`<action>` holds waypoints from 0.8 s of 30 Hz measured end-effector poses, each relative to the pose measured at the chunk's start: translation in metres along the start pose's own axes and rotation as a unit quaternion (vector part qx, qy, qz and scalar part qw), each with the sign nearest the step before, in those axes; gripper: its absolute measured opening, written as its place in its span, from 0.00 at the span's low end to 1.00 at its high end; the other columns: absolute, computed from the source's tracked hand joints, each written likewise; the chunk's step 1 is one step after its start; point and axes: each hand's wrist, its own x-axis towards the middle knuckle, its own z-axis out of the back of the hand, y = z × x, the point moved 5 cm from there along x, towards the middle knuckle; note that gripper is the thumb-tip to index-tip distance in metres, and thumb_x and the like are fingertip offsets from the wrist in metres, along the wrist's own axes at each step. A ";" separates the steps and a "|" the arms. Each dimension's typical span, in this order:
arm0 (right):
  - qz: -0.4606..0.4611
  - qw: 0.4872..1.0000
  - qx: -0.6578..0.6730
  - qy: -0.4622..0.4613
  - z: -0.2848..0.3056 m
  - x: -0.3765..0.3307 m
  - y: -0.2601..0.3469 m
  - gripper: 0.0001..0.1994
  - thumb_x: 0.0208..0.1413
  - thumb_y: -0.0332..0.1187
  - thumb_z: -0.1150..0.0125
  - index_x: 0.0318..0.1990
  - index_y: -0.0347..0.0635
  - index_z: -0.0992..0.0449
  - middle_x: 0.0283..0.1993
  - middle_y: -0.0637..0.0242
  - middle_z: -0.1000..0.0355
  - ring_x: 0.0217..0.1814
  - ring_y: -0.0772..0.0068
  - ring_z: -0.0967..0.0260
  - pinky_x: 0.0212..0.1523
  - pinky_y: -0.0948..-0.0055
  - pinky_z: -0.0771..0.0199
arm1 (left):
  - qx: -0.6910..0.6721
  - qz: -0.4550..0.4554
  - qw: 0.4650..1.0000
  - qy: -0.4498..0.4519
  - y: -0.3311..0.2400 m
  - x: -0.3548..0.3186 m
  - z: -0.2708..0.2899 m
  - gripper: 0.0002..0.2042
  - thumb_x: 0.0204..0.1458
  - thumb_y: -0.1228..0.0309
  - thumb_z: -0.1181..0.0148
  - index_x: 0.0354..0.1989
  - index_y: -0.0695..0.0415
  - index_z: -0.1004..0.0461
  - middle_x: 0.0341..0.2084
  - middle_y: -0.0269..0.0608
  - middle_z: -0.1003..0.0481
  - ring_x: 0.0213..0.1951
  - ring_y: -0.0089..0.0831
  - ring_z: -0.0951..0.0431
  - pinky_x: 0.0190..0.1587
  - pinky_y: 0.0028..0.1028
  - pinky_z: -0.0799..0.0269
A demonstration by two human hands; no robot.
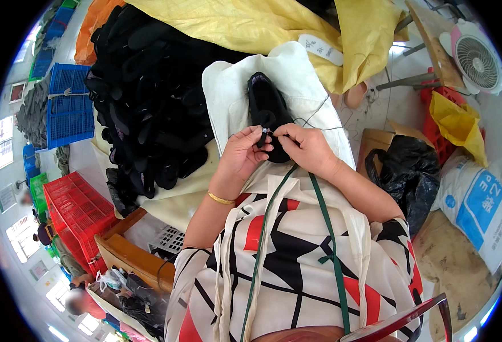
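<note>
A black shoe lies on a white cloth over my lap, its opening toward the far end. My left hand pinches a black strap at the near part of the shoe, with a small shiny piece beside the fingertips. Close against it, my right hand has its thumb and forefinger pressed together; what they hold is too small to make out. A dark thread loops out to the right, above my right hand.
A big heap of black shoes lies to the left on cream sheeting. Yellow sacking spreads at the far side, with a white insole on it. Red crates, a wooden drawer, a black bag and a fan stand around.
</note>
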 end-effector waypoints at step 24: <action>-0.156 0.968 0.166 0.107 -0.004 0.002 -0.014 0.06 0.63 0.29 0.43 0.43 0.38 0.24 0.23 0.72 0.30 0.22 0.86 0.36 0.25 0.80 0.34 | 0.013 -0.055 0.998 -0.024 0.001 -0.003 -0.004 0.10 0.57 0.71 0.34 0.44 0.60 0.24 0.33 0.37 0.21 0.30 0.26 0.19 0.31 0.24 0.20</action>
